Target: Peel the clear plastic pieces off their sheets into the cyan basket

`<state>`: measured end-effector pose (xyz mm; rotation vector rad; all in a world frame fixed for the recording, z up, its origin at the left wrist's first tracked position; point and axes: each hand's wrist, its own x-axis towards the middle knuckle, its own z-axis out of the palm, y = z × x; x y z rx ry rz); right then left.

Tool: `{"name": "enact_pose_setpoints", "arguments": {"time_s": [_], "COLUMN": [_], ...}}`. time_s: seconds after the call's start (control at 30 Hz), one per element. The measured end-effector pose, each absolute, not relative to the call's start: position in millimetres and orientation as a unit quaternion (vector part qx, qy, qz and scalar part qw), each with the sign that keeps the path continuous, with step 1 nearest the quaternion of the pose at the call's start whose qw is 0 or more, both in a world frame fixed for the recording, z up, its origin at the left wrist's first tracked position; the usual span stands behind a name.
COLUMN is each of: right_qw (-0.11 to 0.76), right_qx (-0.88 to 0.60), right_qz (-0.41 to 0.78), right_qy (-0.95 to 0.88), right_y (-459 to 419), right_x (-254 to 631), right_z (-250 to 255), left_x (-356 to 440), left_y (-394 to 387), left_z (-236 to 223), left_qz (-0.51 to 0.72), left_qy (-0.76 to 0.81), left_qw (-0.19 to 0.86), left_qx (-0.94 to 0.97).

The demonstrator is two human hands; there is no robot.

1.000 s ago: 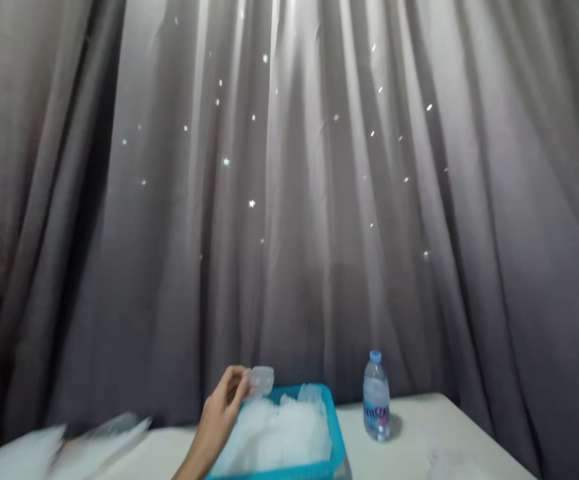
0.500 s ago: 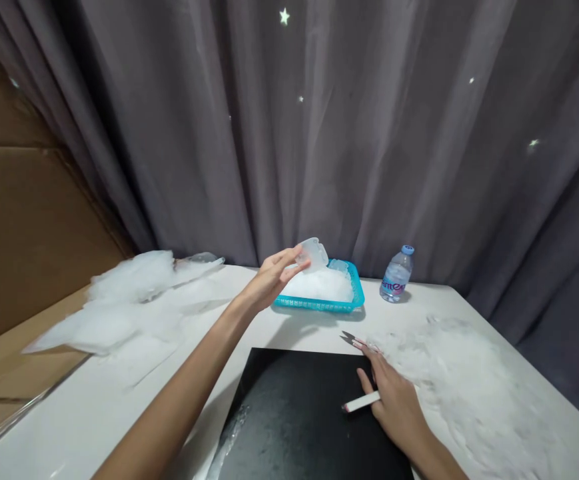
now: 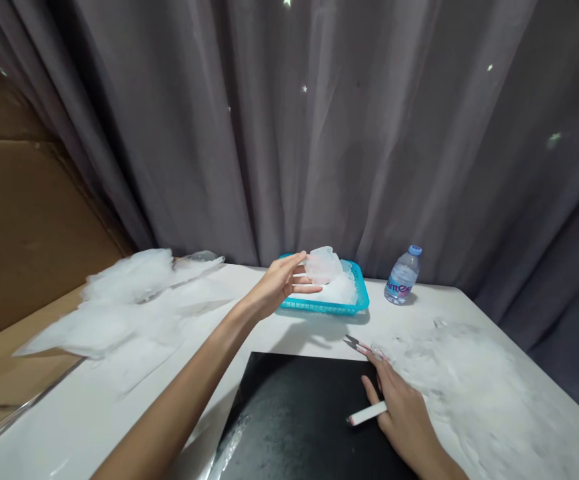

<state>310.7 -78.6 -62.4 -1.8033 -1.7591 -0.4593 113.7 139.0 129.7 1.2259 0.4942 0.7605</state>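
Observation:
My left hand reaches forward over the table and pinches a small clear plastic piece between thumb and fingers, just above the near-left rim of a blue basket heaped with similar clear pieces. My right hand rests on the right edge of a black mat, fingers curled round a white-handled tool; a small pair of metal snips shows at its fingertips.
A water bottle stands right of the basket. Piles of clear plastic lie on the table at the left and right. A grey curtain hangs behind. Cardboard leans at the left.
The camera tilted down from the curtain to the table. My left hand carried the clear piece slightly right and lower, over the basket. The right hand barely moved.

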Motion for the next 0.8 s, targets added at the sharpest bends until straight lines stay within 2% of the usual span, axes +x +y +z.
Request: {"name": "enact_pose_setpoints", "arguments": {"time_s": [0.37, 0.57, 0.8], "right_qw": [0.278, 0.28, 0.285], "right_qx": [-0.669, -0.677, -0.67], "right_qz": [-0.18, -0.164, -0.171], "right_qy": [-0.665, -0.661, -0.664], "right_y": [-77.9, -80.7, -81.4], "right_x": [311.2, 309.8, 309.7], "right_z": [-63.2, -58.8, -54.0], "left_x": [116.0, 119.4, 119.8], "left_y": [143.6, 154.0, 160.7], "left_z": [123.0, 104.5, 92.2], "left_qz": [0.278, 0.355, 0.425], "left_qy": [0.197, 0.226, 0.18], "left_qw": [0.788, 0.635, 0.565], "left_qx": [0.513, 0.648, 0.684]}}
